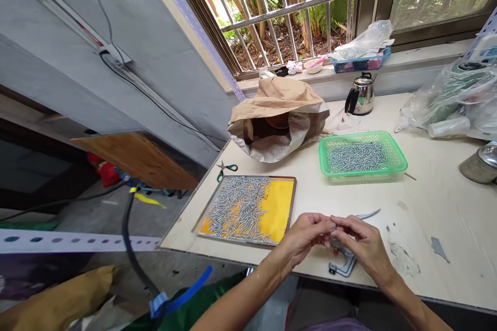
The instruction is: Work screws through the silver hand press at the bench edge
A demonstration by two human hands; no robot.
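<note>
Pinching sm. dull-grey pc. (333,226), L hand (310,235) & R hand (360,240) meet nr. curved silver-grey tool (350,260) on table (446,207).

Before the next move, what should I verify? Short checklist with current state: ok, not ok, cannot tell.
1. Hands together: ok. The left hand and right hand meet at the fingers.
2. What they hold: cannot tell. Too small and partly covered.
3. Tool in full view: not ok. The right hand hides part of it.
4. Tray level on the table, pins inside its rim: ok.
5. Basket upright, with pins inside: ok.
6. Scissors closed: not ok. They lie open by the tray's far left corner.
</note>
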